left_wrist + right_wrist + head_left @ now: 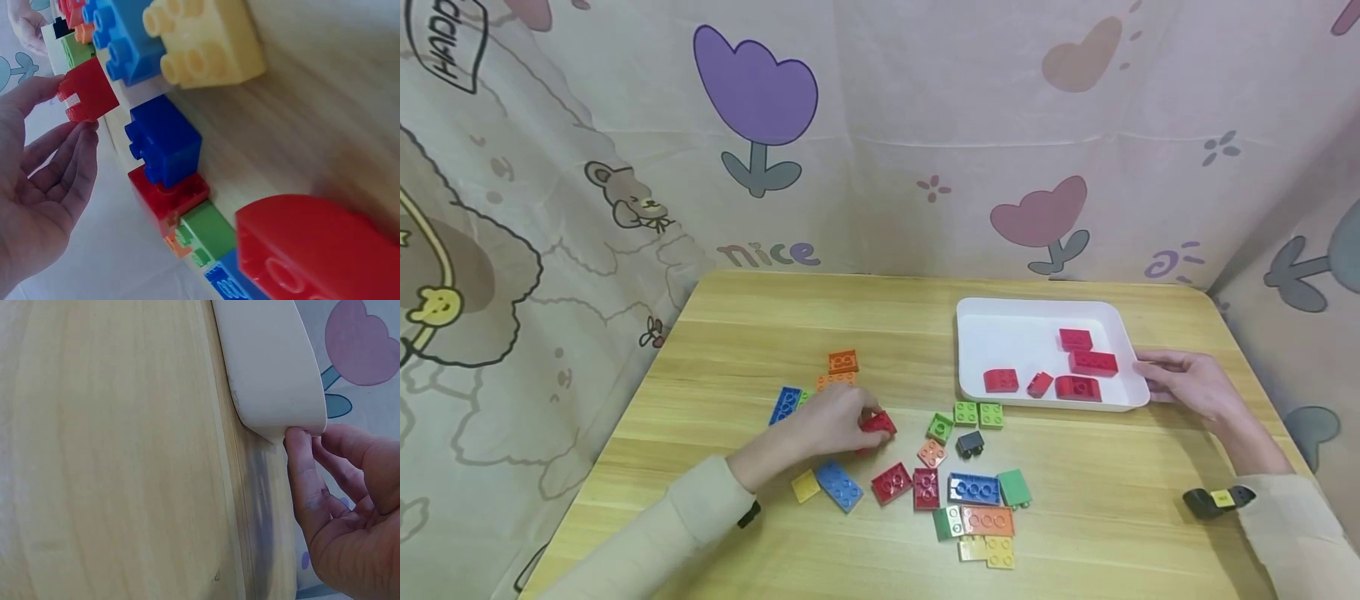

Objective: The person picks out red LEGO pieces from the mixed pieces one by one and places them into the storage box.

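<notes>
My left hand (835, 421) pinches a red brick (882, 422) between thumb and fingers, over the left part of the loose bricks. In the left wrist view, the pinched red brick (95, 89) shows its studs towards the hand. At the right end of the white tray (1011, 337), my right hand (1197, 385) grips the rim with its fingertips, as the right wrist view also shows at the tray's corner (278, 375). Several red bricks (1093, 362) lie inside the tray, towards its right and front.
Loose bricks lie left and in front of the tray: a blue brick (840, 486), two red bricks (892, 483) side by side, green bricks (978, 414), an orange brick (988, 521) and a small black wheeled piece (970, 444). A patterned cloth (887, 125) hangs behind the wooden table (790, 312).
</notes>
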`<state>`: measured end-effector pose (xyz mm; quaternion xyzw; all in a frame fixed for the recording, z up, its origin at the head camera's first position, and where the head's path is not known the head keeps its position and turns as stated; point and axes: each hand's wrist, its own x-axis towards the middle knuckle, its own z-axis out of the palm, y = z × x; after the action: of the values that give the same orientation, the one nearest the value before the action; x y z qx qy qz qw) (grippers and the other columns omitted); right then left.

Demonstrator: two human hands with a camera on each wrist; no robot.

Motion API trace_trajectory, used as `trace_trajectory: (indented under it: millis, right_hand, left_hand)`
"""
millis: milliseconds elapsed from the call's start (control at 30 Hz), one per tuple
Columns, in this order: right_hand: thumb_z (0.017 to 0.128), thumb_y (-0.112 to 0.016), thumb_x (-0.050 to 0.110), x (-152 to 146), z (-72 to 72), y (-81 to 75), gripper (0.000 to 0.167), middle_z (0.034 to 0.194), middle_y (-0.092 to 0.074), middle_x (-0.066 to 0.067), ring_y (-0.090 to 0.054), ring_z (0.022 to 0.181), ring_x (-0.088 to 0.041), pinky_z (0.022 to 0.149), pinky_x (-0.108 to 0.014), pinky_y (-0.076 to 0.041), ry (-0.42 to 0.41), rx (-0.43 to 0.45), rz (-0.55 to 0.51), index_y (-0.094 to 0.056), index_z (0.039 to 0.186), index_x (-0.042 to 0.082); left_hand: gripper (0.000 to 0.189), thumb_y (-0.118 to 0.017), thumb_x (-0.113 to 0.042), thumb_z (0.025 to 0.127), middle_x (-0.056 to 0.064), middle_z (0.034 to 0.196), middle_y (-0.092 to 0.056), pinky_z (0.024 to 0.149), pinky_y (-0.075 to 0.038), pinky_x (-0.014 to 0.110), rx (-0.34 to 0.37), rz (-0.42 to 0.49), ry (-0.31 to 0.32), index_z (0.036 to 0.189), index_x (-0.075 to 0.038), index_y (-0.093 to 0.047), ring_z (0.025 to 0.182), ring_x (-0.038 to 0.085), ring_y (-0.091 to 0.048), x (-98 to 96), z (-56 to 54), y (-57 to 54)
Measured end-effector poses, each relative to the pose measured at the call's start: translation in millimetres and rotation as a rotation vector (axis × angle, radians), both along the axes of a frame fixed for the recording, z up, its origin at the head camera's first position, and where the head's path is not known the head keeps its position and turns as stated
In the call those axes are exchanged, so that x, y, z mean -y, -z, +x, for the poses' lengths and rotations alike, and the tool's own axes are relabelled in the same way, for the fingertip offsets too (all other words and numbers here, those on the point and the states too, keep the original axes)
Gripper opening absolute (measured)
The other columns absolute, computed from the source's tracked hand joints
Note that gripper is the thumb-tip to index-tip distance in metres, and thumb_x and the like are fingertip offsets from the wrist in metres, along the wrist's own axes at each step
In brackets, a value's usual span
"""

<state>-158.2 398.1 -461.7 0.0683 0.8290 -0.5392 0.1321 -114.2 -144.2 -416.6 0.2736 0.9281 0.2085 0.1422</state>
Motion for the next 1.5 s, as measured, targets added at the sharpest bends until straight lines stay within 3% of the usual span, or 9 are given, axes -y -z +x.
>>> trace_trajectory:
  millis: [67,167,333,600,900,1100,1233,1367,1500]
  right_hand:
    - [0.1,-0.074,0.027,0,0.0,0.0,0.013,0.092,-0.069,0.034,-0.072,0.084,0.006,0.074,-0.023,-0.064,0.004,0.001,-0.022,-0.074,0.11,0.034]
    - [0.101,-0.073,0.023,-1,-1.0,0.8,0.019,0.092,-0.07,0.033,-0.072,0.083,0.005,0.074,-0.023,-0.064,-0.001,0.002,-0.052,-0.072,0.103,0.042]
    - [0.102,-0.071,0.019,-2,-2.9,2.7,0.02,0.093,-0.071,0.031,-0.073,0.083,0.004,0.074,-0.023,-0.064,-0.001,0.003,-0.081,-0.072,0.105,0.039]
    - [0.102,-0.072,0.021,-1,-0.9,0.9,0.022,0.093,-0.071,0.032,-0.073,0.084,0.005,0.074,-0.023,-0.064,-0.002,0.009,-0.075,-0.071,0.102,0.043]
    - [0.101,-0.073,0.025,-1,-0.9,1.6,0.017,0.092,-0.07,0.034,-0.072,0.083,0.005,0.074,-0.023,-0.064,0.001,0.013,-0.047,-0.072,0.104,0.042]
    - [0.1,-0.075,0.028,1,0.7,-0.4,0.018,0.091,-0.07,0.033,-0.073,0.083,0.004,0.074,-0.024,-0.065,0.0,0.007,-0.041,-0.07,0.101,0.045]
    - [0.1,-0.075,0.03,1,0.8,-0.7,0.013,0.091,-0.069,0.035,-0.072,0.084,0.005,0.075,-0.024,-0.065,-0.003,0.012,-0.011,-0.073,0.112,0.035]
    - [0.1,-0.074,0.032,1,0.1,-1.2,0.038,0.091,-0.066,0.036,-0.071,0.085,0.006,0.076,-0.024,-0.064,-0.009,0.013,0.021,-0.07,0.131,0.011]
    - [0.101,-0.073,0.032,0,0.2,-1.6,0.047,0.091,-0.066,0.037,-0.071,0.085,0.007,0.076,-0.024,-0.065,-0.013,0.019,0.033,-0.065,0.137,0.003]
  left_hand:
    - [0.029,-0.084,-0.035,0.09,-0.013,0.059,-0.06,0.045,-0.034,0.016,-0.02,0.004,0.01,0.105,-0.01,-0.082,0.048,0.0,-0.046,-1.2,-3.4,-1.3]
    - [0.031,-0.085,-0.034,0.089,-0.009,0.067,-0.068,0.046,-0.039,0.016,-0.067,0.013,0.026,0.107,-0.009,-0.082,0.052,0.0,-0.052,-3.7,-8.9,-3.4]
    - [0.031,-0.086,-0.034,0.087,-0.004,0.077,-0.075,0.05,-0.041,0.016,-0.13,0.018,0.043,0.107,-0.009,-0.082,0.058,0.0,-0.054,-9.7,-18.1,-7.4]
    - [0.032,-0.085,-0.035,0.088,-0.008,0.079,-0.073,0.054,-0.043,0.018,-0.111,0.01,0.051,0.111,-0.012,-0.082,0.059,0.002,-0.055,-27.6,-27.7,-17.2]
    - [0.032,-0.083,-0.034,0.091,-0.008,0.075,-0.07,0.054,-0.039,0.016,-0.1,0.009,0.104,0.114,-0.012,-0.081,0.058,0.002,-0.052,-49.1,-38.5,-24.5]
    - [0.029,-0.082,-0.034,0.092,-0.006,0.083,-0.075,0.06,-0.049,0.016,-0.127,0.042,0.163,0.111,-0.012,-0.081,0.065,0.002,-0.059,-62.6,-50.0,-30.9]
    - [0.024,-0.083,-0.034,0.092,-0.007,0.086,-0.076,0.064,-0.053,0.015,-0.117,0.043,0.178,0.107,-0.015,-0.081,0.069,0.001,-0.063,-74.5,-55.8,-36.5]
    - [0.025,-0.083,-0.034,0.092,-0.008,0.087,-0.075,0.065,-0.052,0.015,-0.101,0.032,0.18,0.109,-0.015,-0.081,0.072,0.002,-0.063,-86.7,-62.4,-40.0]
    - [0.026,-0.081,-0.036,0.093,-0.008,0.088,-0.076,0.065,-0.05,0.014,-0.113,0.019,0.207,0.109,-0.015,-0.081,0.074,0.004,-0.062,-98.9,-69.9,-41.4]
